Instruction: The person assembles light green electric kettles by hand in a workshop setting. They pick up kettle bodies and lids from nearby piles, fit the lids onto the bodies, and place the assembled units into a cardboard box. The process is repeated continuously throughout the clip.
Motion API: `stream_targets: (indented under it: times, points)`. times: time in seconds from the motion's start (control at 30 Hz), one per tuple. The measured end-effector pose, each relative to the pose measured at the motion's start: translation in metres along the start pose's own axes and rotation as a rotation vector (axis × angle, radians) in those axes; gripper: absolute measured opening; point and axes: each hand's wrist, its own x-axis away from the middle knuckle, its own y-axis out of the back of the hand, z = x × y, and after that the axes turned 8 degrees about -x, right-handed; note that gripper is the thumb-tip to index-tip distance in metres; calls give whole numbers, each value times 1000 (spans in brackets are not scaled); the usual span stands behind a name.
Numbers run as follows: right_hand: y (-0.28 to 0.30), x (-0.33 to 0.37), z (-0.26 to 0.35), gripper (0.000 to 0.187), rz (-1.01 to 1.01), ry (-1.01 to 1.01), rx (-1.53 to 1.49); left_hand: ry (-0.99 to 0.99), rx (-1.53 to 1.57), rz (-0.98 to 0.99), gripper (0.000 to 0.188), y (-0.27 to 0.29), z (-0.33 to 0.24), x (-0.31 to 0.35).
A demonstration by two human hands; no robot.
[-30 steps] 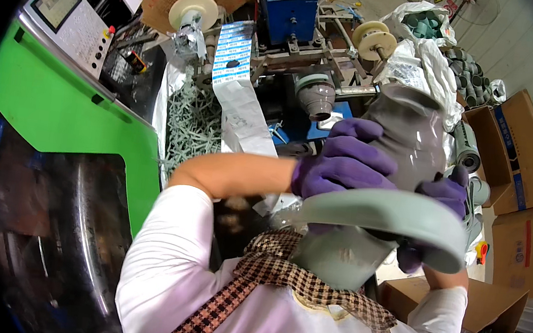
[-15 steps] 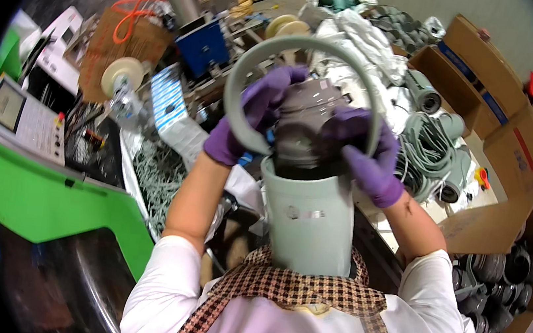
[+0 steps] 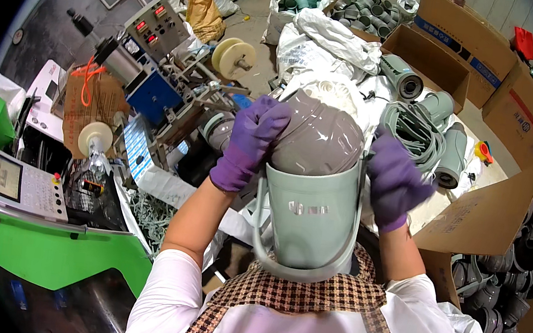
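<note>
In front of my apron stands a pale green-grey bucket [image 3: 309,228], with a glossy dark grey lid [image 3: 323,140] at its mouth. The lid sits tilted, and part of it rises above the rim. Around the near side of the bucket hangs its pale hoop handle [image 3: 290,273]. My left hand [image 3: 253,139], in a purple glove, is closed at the lid's left edge; its fingertips are partly hidden. Beside the right side of the rim is my right hand [image 3: 400,176], also gloved in purple. It is smeared by motion, so its fingers cannot be made out.
A machine with a blue block [image 3: 154,96] stands ahead to the left; a green machine with a control panel [image 3: 28,187] is nearer. On the right lie coiled grey hose [image 3: 413,134] and grey cylinders [image 3: 456,153]. An open carton [image 3: 487,210] holds several dark grey parts.
The hoop handle has swung from above the bucket down to its near side. The lid's domed top shows more plainly. Both hands have come out from within the hoop to the bucket's sides.
</note>
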Motion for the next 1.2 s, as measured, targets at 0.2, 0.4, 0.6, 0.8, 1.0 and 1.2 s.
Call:
stream_targets:
  times: [0.2,0.4,0.6,0.8,1.0,1.2]
  points:
    - [88,40,-83,53,-634,-1088,-486,-105,-45,3,12,-34,10,-35]
    - [91,-27,-54,60,-136,-1149,-493,-381,-277,-496,27,4,53,-71]
    - [185,-96,48,22,-271,-432,434,-132,151,-148,46,68,12,-87]
    - [231,-102,72,56,334,-215,1674,-141,-163,38,34,-9,-17,-92]
    - [245,-112,115,38,-423,-522,1006,-246,-66,522,29,-38,-21,-52]
    - [225,-105,79,24,36,-727,952,256,164,37,48,-63,-33,-31]
